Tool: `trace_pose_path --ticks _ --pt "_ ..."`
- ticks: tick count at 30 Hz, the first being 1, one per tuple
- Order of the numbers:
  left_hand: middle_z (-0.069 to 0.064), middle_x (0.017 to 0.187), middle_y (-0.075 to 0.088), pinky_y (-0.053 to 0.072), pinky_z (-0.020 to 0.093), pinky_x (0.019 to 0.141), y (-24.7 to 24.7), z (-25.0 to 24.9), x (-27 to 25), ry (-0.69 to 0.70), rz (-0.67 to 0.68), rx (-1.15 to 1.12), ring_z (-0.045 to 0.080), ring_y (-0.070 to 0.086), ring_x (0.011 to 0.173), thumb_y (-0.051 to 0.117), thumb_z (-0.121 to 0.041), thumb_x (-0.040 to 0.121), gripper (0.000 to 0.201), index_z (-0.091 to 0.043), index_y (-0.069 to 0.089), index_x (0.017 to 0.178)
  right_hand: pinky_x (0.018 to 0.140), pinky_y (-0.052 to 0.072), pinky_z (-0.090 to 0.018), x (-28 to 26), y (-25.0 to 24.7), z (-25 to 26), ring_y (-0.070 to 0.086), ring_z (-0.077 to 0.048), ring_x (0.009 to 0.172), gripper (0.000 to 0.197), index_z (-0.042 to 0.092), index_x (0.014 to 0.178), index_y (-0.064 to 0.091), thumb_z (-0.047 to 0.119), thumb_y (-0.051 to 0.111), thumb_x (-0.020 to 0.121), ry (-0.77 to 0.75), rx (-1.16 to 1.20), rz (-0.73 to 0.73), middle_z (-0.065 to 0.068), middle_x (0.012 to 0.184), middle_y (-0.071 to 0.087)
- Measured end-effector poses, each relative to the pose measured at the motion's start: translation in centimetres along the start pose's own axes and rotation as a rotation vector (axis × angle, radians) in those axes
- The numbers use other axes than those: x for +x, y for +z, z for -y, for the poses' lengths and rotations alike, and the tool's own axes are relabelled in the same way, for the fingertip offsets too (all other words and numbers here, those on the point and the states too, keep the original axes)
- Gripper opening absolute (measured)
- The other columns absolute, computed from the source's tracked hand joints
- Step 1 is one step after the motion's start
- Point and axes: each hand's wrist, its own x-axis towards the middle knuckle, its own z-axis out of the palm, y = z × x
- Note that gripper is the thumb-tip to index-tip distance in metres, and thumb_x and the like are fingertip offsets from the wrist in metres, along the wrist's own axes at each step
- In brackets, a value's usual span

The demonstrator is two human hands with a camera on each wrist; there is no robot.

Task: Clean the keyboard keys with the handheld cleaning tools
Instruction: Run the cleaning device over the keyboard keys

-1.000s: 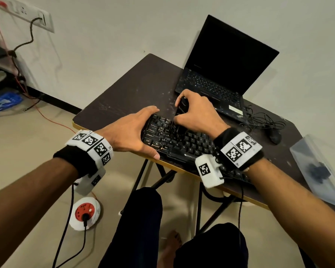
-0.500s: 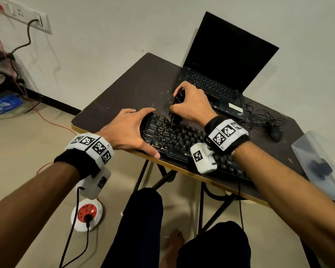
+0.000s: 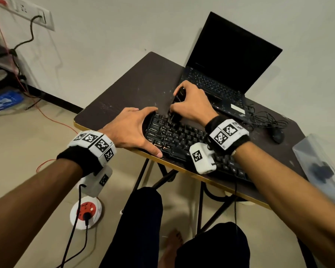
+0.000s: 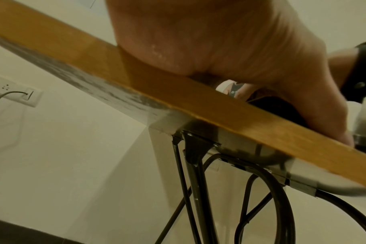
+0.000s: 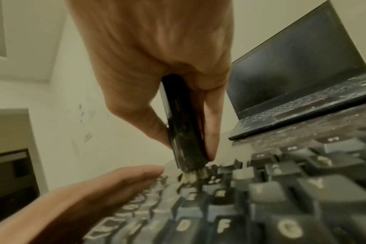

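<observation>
A black keyboard (image 3: 184, 140) (image 5: 261, 198) lies along the near edge of the dark table (image 3: 135, 89). My right hand (image 3: 191, 105) (image 5: 157, 49) grips a black cleaning brush (image 3: 176, 105) (image 5: 182, 123) upright, its pale bristles (image 5: 191, 175) down on the upper-left keys. My left hand (image 3: 132, 130) (image 5: 83, 194) wraps around the keyboard's left end, thumb along the front edge and fingers on the far side. In the left wrist view only the palm (image 4: 219, 49) and the table's wooden edge (image 4: 178, 99) show.
An open black laptop (image 3: 224, 74) stands just behind the keyboard. A mouse (image 3: 278, 135) with tangled cable lies at the right, and a clear plastic box (image 3: 323, 167) at the table's right edge. A round extension socket (image 3: 85, 213) sits on the floor by my legs.
My right hand has carried the brush up and to the left along the keys, from the middle rows to the top-left rows. The left hand has stayed on the keyboard's end.
</observation>
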Motion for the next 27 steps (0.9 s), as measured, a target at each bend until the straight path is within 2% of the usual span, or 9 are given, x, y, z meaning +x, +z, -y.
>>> trace_pose_path --ticks 4,7,10,12,15,18,23,25,27 --pt "-0.008 0.138 0.059 0.043 0.052 0.121 0.1 0.4 0.0 -0.021 -0.001 -0.003 0.023 0.048 0.140 0.080 -0.100 0.027 0.158 -0.035 0.031 0.162 0.068 0.048 -0.023 -0.5 0.4 0.0 0.066 -0.011 0.085 0.033 0.029 0.106 0.062 0.023 0.078 0.078 -0.057 -0.016 0.081 0.010 0.092 0.068" --pt "-0.007 0.138 0.060 0.044 0.052 0.120 0.1 0.2 0.1 -0.012 -0.004 0.006 0.023 0.048 0.139 0.077 -0.101 0.026 0.159 -0.035 0.031 0.162 0.080 0.051 -0.029 -0.1 -0.1 -0.5 0.067 -0.019 0.095 0.031 0.029 0.105 0.062 0.022 0.076 0.078 0.010 0.002 -0.021 0.008 0.094 0.066" --pt "-0.008 0.137 0.059 0.044 0.053 0.119 0.1 0.4 0.0 -0.025 -0.005 0.008 0.023 0.048 0.139 0.076 -0.102 0.025 0.159 -0.036 0.030 0.162 0.081 0.058 -0.035 -0.4 0.2 -0.2 0.070 -0.018 0.094 0.033 0.031 0.103 0.061 0.023 0.079 0.076 -0.016 0.040 0.056 0.007 0.097 0.070" --pt "-0.007 0.139 0.058 0.044 0.053 0.119 0.2 0.4 0.0 -0.032 0.006 0.009 0.024 0.047 0.140 0.075 -0.103 0.024 0.160 -0.036 0.028 0.162 0.078 0.055 -0.032 -0.6 0.6 -0.2 0.068 -0.017 0.092 0.034 0.031 0.103 0.061 0.023 0.079 0.076 -0.051 0.034 0.055 0.009 0.095 0.069" --pt "-0.006 0.144 0.057 0.044 0.054 0.120 0.2 0.3 0.3 -0.019 -0.001 0.010 0.024 0.047 0.142 0.078 -0.102 0.025 0.163 -0.034 0.025 0.164 0.080 0.050 -0.029 0.3 0.2 -0.3 0.067 -0.019 0.097 0.034 0.029 0.106 0.061 0.022 0.077 0.077 0.012 0.046 -0.016 0.010 0.095 0.066" --pt "-0.007 0.149 0.056 0.042 0.054 0.121 0.4 0.8 0.4 -0.031 -0.019 -0.005 0.025 0.046 0.145 0.082 -0.099 0.026 0.164 -0.035 0.022 0.164 0.076 0.053 -0.031 0.2 0.6 0.4 0.067 -0.016 0.090 0.035 0.029 0.106 0.061 0.023 0.080 0.077 -0.040 0.039 0.076 0.008 0.096 0.067" --pt "-0.006 0.151 0.054 0.040 0.055 0.123 0.4 0.6 0.5 -0.020 -0.013 0.006 0.025 0.043 0.147 0.084 -0.097 0.029 0.162 -0.035 0.021 0.165 0.070 0.045 -0.024 0.7 0.2 0.5 0.066 -0.020 0.096 0.033 0.025 0.109 0.062 0.020 0.074 0.079 -0.003 0.013 0.026 0.008 0.095 0.066" --pt "-0.008 0.149 0.056 0.042 0.055 0.121 0.4 1.0 0.4 -0.028 -0.017 -0.006 0.025 0.045 0.146 0.084 -0.098 0.028 0.162 -0.036 0.022 0.164 0.069 0.050 -0.025 0.5 0.5 1.0 0.067 -0.018 0.091 0.033 0.027 0.108 0.062 0.022 0.077 0.078 -0.039 0.007 0.113 0.008 0.093 0.066" --pt "-0.008 0.147 0.057 0.043 0.054 0.120 0.6 1.0 0.6 -0.013 -0.009 -0.008 0.025 0.047 0.144 0.083 -0.099 0.027 0.162 -0.035 0.023 0.164 0.073 0.053 -0.030 0.3 0.8 1.2 0.067 -0.019 0.089 0.033 0.026 0.107 0.061 0.023 0.077 0.078 -0.056 0.004 0.096 0.006 0.094 0.067"
